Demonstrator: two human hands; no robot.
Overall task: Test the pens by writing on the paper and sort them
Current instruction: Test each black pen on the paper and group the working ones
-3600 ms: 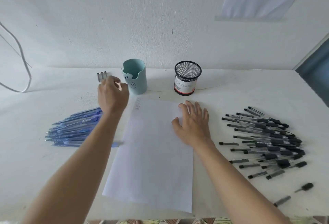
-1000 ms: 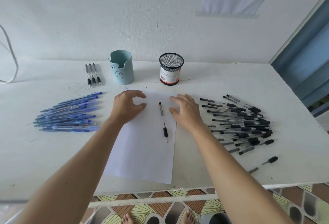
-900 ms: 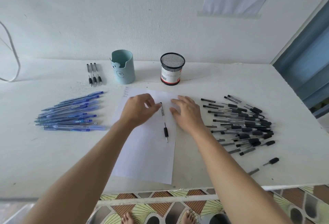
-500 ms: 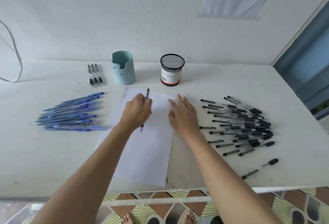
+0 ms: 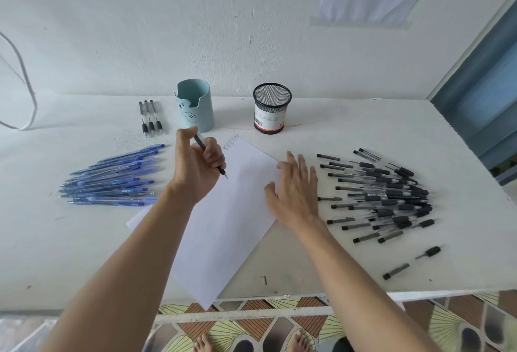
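White paper (image 5: 232, 211) lay skewed across the middle of the table (image 5: 363, 133), its near corner hanging over the front edge, and a few small scribbles (image 5: 230, 143) sat at its far corner. The left hand (image 5: 195, 167) was curled round a black pen (image 5: 201, 144), thumb up along the barrel and tip pointing down over the upper part of the sheet. Whether the tip touched the paper, I could not tell. The right hand (image 5: 296, 192) lay flat on the sheet's right edge, fingers straight and slightly spread, holding nothing.

Out to the left, a pile of blue pens (image 5: 112, 181) was fanned on the tabletop. On the right was a bigger heap of black pens (image 5: 386, 195), with two strays (image 5: 397, 270) lying apart nearer the front edge. At the back, three black pens (image 5: 151, 118) lay side by side just left of a pale blue cup (image 5: 195, 109), and a black mesh holder (image 5: 271, 108) stood to that cup's right, near the wall.
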